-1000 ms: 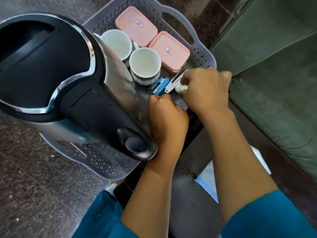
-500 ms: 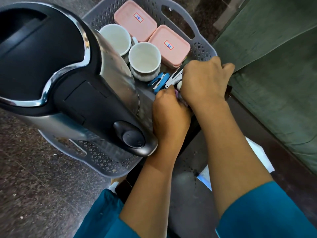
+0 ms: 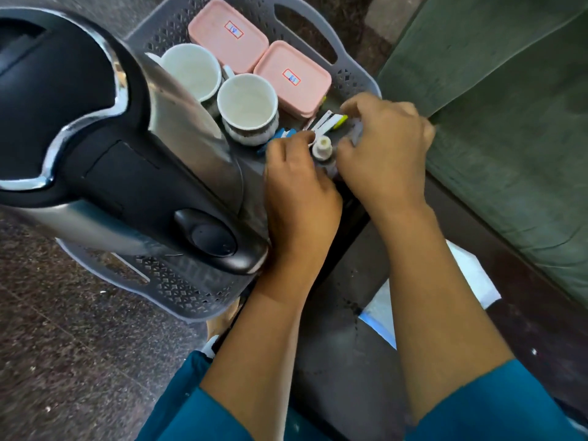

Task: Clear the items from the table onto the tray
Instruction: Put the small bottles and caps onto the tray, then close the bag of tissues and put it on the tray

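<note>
Over the tray (image 3: 178,288), our left grip (image 3: 299,198) and right grip (image 3: 385,148) curl beside a small white-capped bottle (image 3: 323,147); we cannot tell which holds it.

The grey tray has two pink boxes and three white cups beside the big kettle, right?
No, the head view shows only two cups, not three. The tray, two pink boxes and kettle are as you said.

In the tray (image 3: 348,79): kettle (image 3: 111,138) at the left, far cup (image 3: 191,70) and near cup (image 3: 246,103) just right of it, far box (image 3: 227,30) and near box (image 3: 291,78) behind the cups, side by side. Right of the near cup, small bottle (image 3: 323,147) upright between left hand (image 3: 299,189) and right hand (image 3: 385,148).
</note>
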